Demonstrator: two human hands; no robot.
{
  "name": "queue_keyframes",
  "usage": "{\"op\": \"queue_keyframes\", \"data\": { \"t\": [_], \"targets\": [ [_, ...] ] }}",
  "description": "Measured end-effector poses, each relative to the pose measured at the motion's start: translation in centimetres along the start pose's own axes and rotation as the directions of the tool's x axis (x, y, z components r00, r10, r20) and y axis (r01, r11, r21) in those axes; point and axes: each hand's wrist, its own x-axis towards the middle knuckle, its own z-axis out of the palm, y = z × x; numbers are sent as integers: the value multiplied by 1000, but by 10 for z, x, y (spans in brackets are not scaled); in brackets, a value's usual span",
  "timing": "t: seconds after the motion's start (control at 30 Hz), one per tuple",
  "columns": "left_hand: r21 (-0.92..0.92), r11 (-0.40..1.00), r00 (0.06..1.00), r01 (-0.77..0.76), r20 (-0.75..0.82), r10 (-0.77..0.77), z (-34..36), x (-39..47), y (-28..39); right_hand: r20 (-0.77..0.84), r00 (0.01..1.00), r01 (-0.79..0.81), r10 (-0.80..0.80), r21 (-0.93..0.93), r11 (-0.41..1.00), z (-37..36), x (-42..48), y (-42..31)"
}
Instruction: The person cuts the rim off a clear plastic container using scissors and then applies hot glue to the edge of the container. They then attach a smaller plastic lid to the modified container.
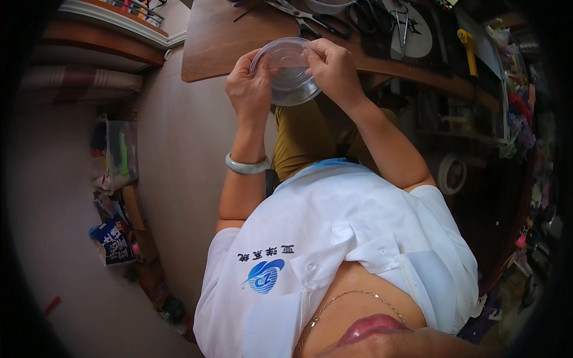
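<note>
Between both hands, just off the near edge of the wooden table (215, 44), is a round clear plastic container (293, 91) with a rim of clear plastic on top. My left hand (251, 85) pinches its left rim, thumb over the top; a pale bangle circles that wrist. On the opposite side, my right hand (333, 67) grips the upper right rim with thumb and fingers. Whether the rim belongs to a separate lid I cannot tell. Beyond the container lie metal scissors with black handles (329, 24).
Another clear plastic bowl (330, 4) stands at the table's far side. More black-handled scissors (370, 17), metal tweezers (404, 33) and a yellow-handled tool (468, 51) lie to the right. A clear storage bin (123, 154) is on the floor at left.
</note>
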Motion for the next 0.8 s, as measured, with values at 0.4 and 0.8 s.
{"op": "queue_keyframes", "data": {
  "t": [0.4,0.8],
  "targets": [
    [61,996,997,61,50,-64,-7,-10,8,-78,994,81,-78,27,996,2,0,-1],
    [205,977,997,59,41,-69,-5,-9,13,-16,1000,-3,3,8,1000,5,3,8]
  ]
}}
